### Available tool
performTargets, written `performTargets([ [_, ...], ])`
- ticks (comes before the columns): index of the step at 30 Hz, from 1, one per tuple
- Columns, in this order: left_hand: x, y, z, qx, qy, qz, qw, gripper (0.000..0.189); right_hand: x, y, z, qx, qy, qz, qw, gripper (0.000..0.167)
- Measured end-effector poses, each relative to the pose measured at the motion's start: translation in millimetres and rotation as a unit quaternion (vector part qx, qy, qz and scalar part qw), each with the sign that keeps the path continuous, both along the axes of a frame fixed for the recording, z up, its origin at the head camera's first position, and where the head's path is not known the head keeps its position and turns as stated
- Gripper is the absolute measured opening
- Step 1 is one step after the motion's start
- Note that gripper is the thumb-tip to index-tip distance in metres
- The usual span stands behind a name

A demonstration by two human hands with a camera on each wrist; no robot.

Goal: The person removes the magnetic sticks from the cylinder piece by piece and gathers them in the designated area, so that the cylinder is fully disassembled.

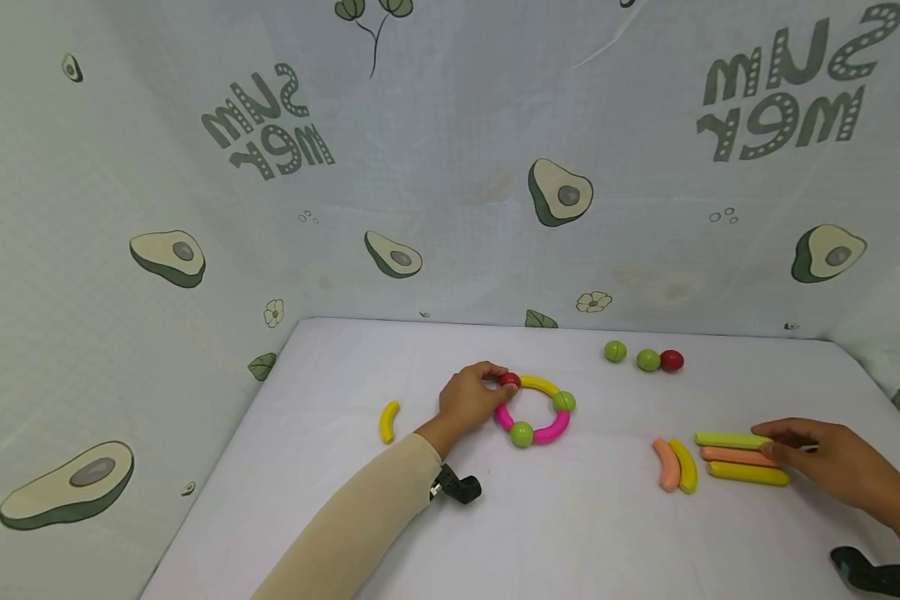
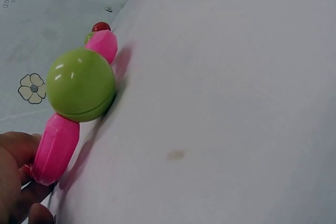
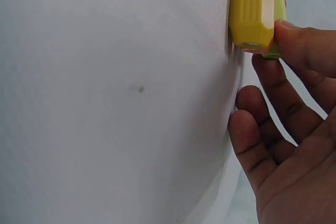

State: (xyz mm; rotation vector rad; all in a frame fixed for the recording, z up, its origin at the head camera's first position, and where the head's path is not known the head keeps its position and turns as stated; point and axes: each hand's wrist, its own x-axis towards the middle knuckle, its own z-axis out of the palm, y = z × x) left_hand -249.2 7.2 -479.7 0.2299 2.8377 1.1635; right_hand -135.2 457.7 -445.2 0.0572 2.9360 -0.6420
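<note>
My left hand (image 1: pixel 471 395) pinches a red ball (image 1: pixel 510 380) on a ring of toy pieces lying on the white table. The ring joins a yellow curved rod (image 1: pixel 540 384), pink curved rods (image 1: pixel 552 427) and green balls (image 1: pixel 521 434). Up close in the left wrist view are a green ball (image 2: pixel 81 85) and a pink rod (image 2: pixel 55 148) beside the fingers. At the right, my right hand (image 1: pixel 832 462) has thumb and forefinger on the ends of a lime green straight rod (image 1: pixel 731 440) and an orange one (image 1: pixel 738 456). A yellow straight rod (image 1: pixel 748 474) lies alongside them.
Left of the ring lies a yellow curved rod (image 1: pixel 388 422). An orange curved rod (image 1: pixel 667 465) and a yellow curved one (image 1: pixel 684 467) sit beside the straight rods. Toward the back edge are two green balls (image 1: pixel 615 351) and a red ball (image 1: pixel 672 361). A printed cloth hangs behind the table.
</note>
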Motion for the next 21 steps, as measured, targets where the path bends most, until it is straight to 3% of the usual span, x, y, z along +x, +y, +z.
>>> performTargets([
  [8,0.9,-0.2,-0.1,-0.007,0.003,-0.001,1.0,0.031,-3.7,6.8,-3.8,-0.023,-0.021,-0.02,0.9993,0.036],
  [12,2.0,-0.6,-0.7,-0.007,0.005,-0.01,0.9999,0.036,-6.5,3.1,-2.4,-0.028,-0.005,-0.022,0.9993,0.038],
  [21,4.9,-10.2,-2.3,0.012,0.002,-0.072,0.9973,0.057,-16.6,-41.8,14.5,-0.041,0.039,0.018,0.9982,0.037],
])
